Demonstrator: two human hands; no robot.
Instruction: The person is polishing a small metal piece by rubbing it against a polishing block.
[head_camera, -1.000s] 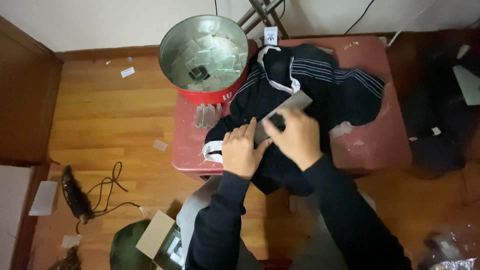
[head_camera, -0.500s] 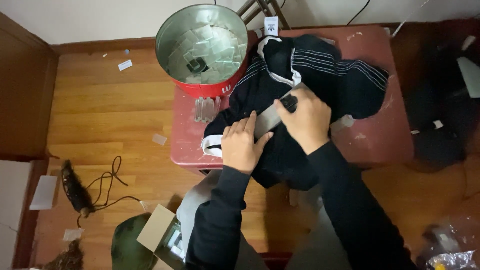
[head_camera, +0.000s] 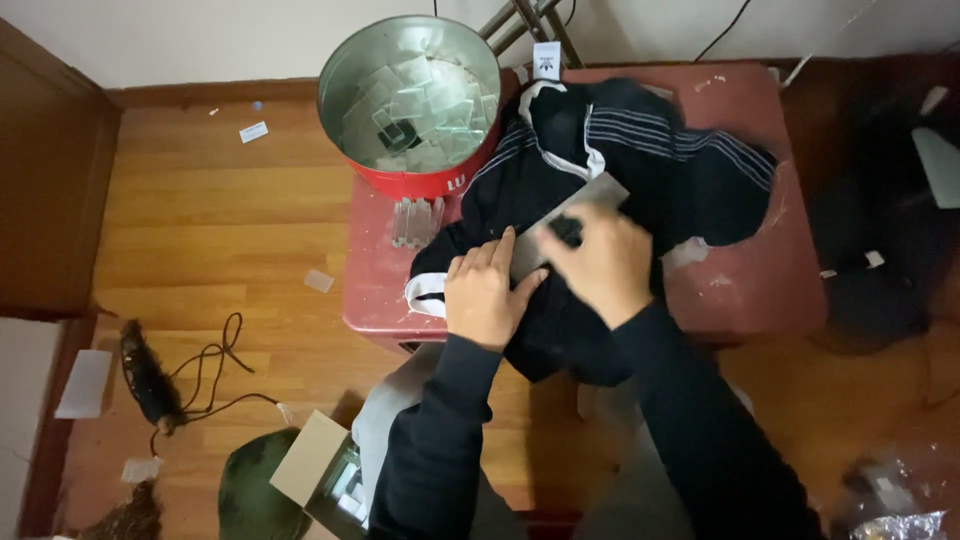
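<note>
A black garment with thin white stripes and a white-edged collar lies spread over a small red table. My left hand lies flat on the cloth near its white-trimmed cuff. My right hand grips a dark handle with a flat grey metal blade, which rests on the garment between both hands. Both my sleeves are black.
A round red tin with clear plastic pieces inside sits at the table's far left corner. A stack of clear pieces lies beside it. On the wooden floor are a black cable, paper scraps, a green cap and a cardboard box.
My right hand and the blade have shifted slightly toward the collar, then back along the cloth. My left hand stays pressed on the garment.
</note>
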